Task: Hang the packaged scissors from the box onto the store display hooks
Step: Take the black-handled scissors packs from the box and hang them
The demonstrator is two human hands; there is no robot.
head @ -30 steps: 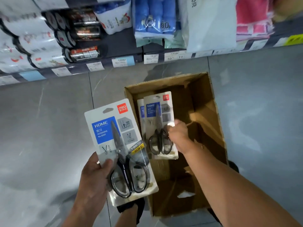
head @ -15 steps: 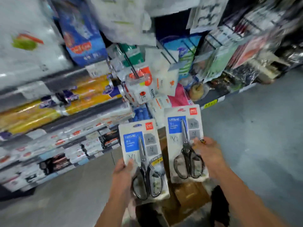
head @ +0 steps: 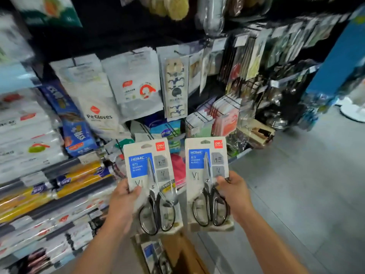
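Observation:
My left hand (head: 122, 202) grips one pack of scissors (head: 151, 184) by its left edge: a white card with a blue HOME label and black-handled scissors. My right hand (head: 235, 194) holds a second identical pack (head: 207, 182) by its right edge. Both packs stand upright side by side in front of the display. The cardboard box (head: 177, 252) lies on the floor below them, with another pack (head: 156, 254) showing inside. Display hooks (head: 199, 113) with hanging packets stick out from the dark rack ahead.
Shelves of rolled wrap and packaged goods (head: 59, 184) fill the left. Bags marked PE Gloves (head: 98, 115) hang above the packs. More hanging goods (head: 256, 56) run to the right, ending at a blue panel (head: 335, 62). Grey tiled floor (head: 296, 194) spreads on the right.
My view has swung up from the box and floor to the display rack. Both hands have lifted their packs upward, away from the box, and now hold them level, side by side.

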